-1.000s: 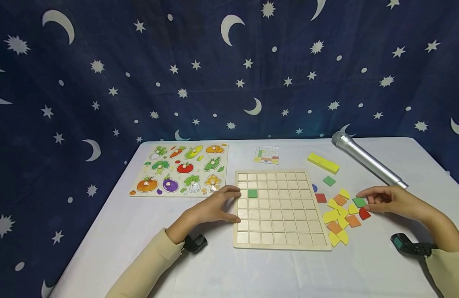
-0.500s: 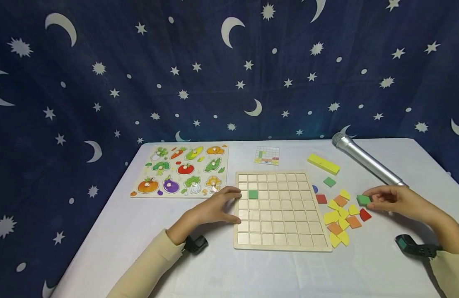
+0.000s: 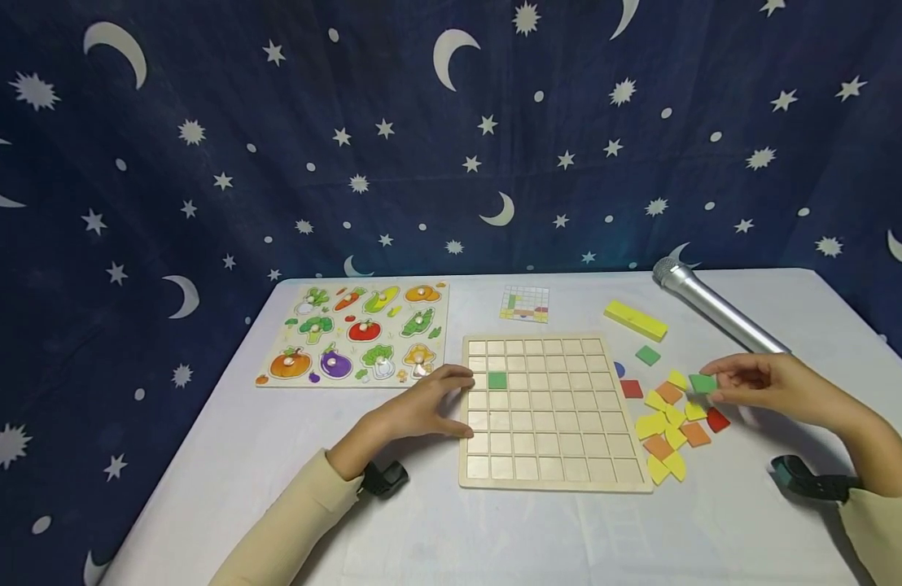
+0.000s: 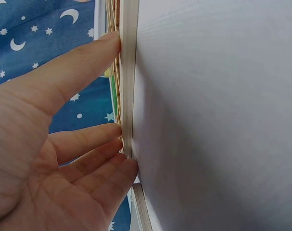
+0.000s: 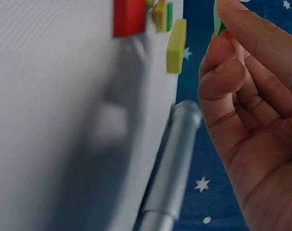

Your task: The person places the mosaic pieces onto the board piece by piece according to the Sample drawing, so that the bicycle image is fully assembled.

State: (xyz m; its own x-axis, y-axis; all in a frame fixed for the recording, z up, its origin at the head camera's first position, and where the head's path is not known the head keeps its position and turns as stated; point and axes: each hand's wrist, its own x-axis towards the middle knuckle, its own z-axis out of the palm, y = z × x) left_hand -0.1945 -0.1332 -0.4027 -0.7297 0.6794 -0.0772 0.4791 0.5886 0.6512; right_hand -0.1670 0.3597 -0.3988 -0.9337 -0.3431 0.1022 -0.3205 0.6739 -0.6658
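My left hand (image 3: 425, 403) rests at the left edge of a wooden grid board (image 3: 555, 480), thumb and fingertips spread along its side. In the left wrist view the fingers (image 4: 83, 62) touch the board's rim (image 4: 129, 86) and lie fairly straight. One green square tile (image 3: 497, 380) sits in a cell near the board's upper left. Between thumb and fingertips, my right hand (image 3: 781, 391) pinches another green square tile (image 3: 702, 383), raised over the loose pieces. Only a sliver of that tile (image 5: 217, 19) shows in the right wrist view.
Right of the board lie several yellow pieces (image 3: 650, 426), orange squares (image 3: 694, 435), a red piece (image 3: 717, 420), a red square (image 3: 631, 389) and a green tile (image 3: 648, 355). Behind are a yellow block (image 3: 636, 321), a silver microphone (image 3: 722, 308), a pattern card (image 3: 524, 303) and a vegetable puzzle (image 3: 356, 350).
My right hand has lifted the green square tile off the table and now holds it slightly higher, over the pile. The left hand stays at the board's edge.
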